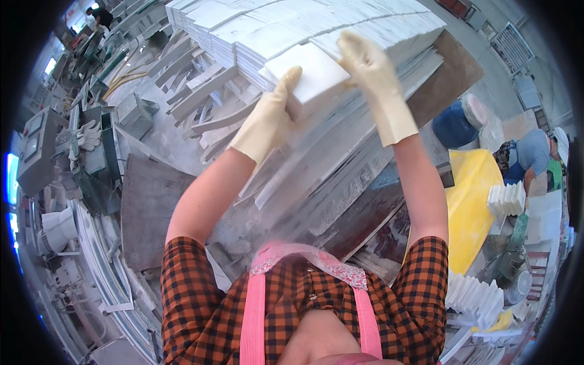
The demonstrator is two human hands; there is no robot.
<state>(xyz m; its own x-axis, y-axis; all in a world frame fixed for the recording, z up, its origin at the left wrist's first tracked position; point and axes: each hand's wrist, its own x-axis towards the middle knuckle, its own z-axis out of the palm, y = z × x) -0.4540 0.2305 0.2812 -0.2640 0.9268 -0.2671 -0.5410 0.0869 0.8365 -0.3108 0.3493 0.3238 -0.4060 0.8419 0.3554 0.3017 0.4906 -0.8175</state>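
Both my hands wear cream rubber gloves and are held out over a large stack of white tiles. My left hand (pixel 272 115) grips a square white stone tile (pixel 314 72) by its near left edge, thumb on top and fingers underneath. Another thin pale edge shows at its left, but I cannot tell if a second tile is held with it. At the tile's right corner is my right hand (pixel 368 61), slightly blurred, its fingers stretched out and pointing away from me. Whether it touches that corner is unclear.
Below my hands lies the stack of white tiles (pixel 365 21) with long stone strips (pixel 213 79) beside it. A blue barrel (pixel 455 125) and yellow sheet (pixel 471 207) are at right, near a bending co-worker (pixel 530 155). Machinery (pixel 39 146) lines the left side.
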